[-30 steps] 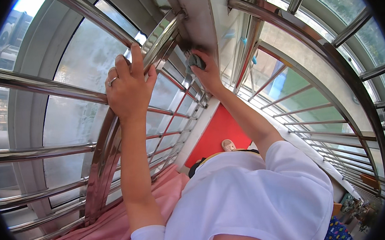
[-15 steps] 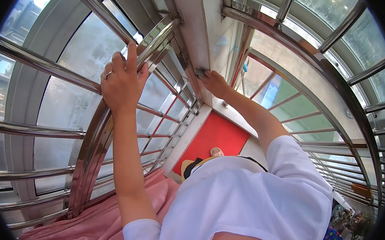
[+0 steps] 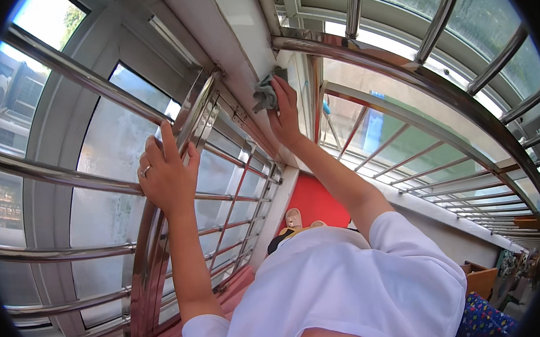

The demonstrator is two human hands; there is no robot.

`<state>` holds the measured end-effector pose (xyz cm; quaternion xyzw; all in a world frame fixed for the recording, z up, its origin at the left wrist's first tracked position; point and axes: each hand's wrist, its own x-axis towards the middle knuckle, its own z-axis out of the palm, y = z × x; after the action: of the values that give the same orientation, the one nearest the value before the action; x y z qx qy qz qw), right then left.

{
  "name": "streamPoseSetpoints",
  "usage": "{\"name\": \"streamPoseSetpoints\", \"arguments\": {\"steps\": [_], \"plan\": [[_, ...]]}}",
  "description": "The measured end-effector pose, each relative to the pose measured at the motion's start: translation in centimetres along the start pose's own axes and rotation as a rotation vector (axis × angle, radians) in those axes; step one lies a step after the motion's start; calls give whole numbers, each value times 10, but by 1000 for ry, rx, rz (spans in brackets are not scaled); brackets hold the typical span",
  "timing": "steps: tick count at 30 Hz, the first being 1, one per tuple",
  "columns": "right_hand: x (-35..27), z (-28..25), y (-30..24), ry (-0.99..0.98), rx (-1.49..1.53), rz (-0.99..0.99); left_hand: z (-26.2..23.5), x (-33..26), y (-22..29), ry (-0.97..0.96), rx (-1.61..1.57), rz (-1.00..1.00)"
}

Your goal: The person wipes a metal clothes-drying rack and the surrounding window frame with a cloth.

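My right hand (image 3: 283,112) is closed on a crumpled grey-green cloth (image 3: 266,96). The cloth lies against the pale corner post (image 3: 235,27) between the two sets of windows. On the left, my left hand (image 3: 168,169), with a ring on one finger, grips a shiny metal rail (image 3: 144,265). Its index finger stretches up along the metal and its thumb is on the right side; the palm and part of the rail under it are hidden.
Metal bars (image 3: 64,173) run across frosted windows (image 3: 110,161) on the left. A curved rail (image 3: 400,65) and more bars stand right. Below are a red mat (image 3: 313,197), my shoe (image 3: 293,218) and pink fabric (image 3: 231,287). A patterned blue cloth (image 3: 484,319) lies lower right.
My right hand has moved up along the post, and the cloth now shows more fully. My left hand stays on the rail. The whole view has shifted, showing more at the lower right.
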<state>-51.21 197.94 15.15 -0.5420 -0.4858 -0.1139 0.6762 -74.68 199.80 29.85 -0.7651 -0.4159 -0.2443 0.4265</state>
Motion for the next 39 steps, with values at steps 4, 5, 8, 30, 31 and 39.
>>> {"name": "streamPoseSetpoints", "arguments": {"steps": [4, 5, 8, 30, 31, 39], "plan": [[-49, 34, 41, 161, 47, 424, 2, -1, -1, -22, -34, -16], [-55, 36, 49, 166, 58, 585, 0, 0, 1, -43, -39, -23], [-81, 29, 114, 66, -148, 1083, -4, 4, 4, -54, -99, -50], [-70, 26, 79, 169, 401, 1109, 52, 169, 141, 704, -851, 42], [-61, 28, 80, 206, 333, 992, 56, 171, 144, 673, -844, 26], [54, 35, 105, 320, 70, 499, 64, 170, 150, 695, -880, 18]]}}
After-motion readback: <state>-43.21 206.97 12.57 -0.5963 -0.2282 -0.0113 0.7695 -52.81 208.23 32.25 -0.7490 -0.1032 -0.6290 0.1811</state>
